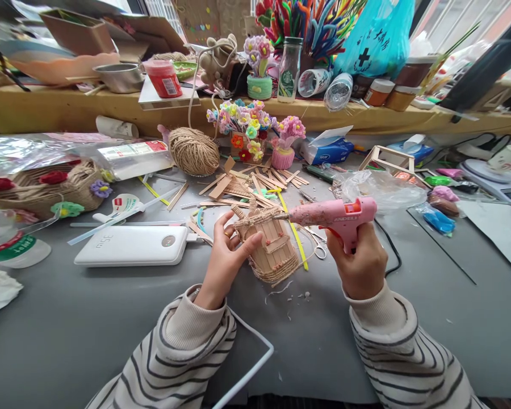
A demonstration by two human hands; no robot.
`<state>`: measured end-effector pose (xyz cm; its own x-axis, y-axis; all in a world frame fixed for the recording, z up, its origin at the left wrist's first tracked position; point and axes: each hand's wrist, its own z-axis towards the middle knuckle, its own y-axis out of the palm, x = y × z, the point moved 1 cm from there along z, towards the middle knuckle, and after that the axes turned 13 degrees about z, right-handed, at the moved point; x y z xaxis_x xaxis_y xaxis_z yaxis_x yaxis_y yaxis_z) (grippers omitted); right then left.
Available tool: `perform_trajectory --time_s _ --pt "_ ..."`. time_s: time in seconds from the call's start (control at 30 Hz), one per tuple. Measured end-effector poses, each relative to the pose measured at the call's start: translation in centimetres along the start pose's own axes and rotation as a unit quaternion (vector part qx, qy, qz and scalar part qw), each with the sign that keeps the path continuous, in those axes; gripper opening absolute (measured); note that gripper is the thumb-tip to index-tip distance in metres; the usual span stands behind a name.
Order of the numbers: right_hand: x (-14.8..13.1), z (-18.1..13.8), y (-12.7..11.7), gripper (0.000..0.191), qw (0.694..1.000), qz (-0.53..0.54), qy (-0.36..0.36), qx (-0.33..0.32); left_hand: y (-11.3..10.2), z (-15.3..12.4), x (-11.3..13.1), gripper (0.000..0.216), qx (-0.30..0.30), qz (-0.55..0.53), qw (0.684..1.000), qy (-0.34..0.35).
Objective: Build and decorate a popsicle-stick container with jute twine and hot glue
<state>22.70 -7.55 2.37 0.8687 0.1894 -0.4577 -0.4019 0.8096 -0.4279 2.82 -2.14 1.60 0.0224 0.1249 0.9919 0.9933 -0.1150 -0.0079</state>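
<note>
Over table [315,352] | left hand [226,260] pinching stick craft [275,250] | right hand [363,264] clenched round glue gun [334,215], handle [349,245] mostly hidden

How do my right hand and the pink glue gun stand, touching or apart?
Touching: the head view shows the right hand gripping the pink glue gun by its handle.

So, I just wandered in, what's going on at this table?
A person is working on a small wooden-stick piece bound with twine. The left hand holds it by its side, above the table. The right hand grips a pink glue gun, its nozzle at the piece's upper edge; I can't tell whether they touch. Loose wooden sticks and a ball of twine lie just beyond.
</note>
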Motion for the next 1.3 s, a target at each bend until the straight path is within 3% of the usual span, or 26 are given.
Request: perform_trajectory --time_s 0.83,1.3 --pt "0.45 -0.32 -0.21 0.038 1.000 -0.015 -0.023 0.005 -0.23 0.23 -0.59 0.073 -0.012 -0.004 1.000 0.018" --pt "0.21 -0.13 -0.29 0.033 1.000 -0.015 -0.013 0.006 -0.29 0.14 -0.60 0.073 -0.012 0.000 1.000 0.006"
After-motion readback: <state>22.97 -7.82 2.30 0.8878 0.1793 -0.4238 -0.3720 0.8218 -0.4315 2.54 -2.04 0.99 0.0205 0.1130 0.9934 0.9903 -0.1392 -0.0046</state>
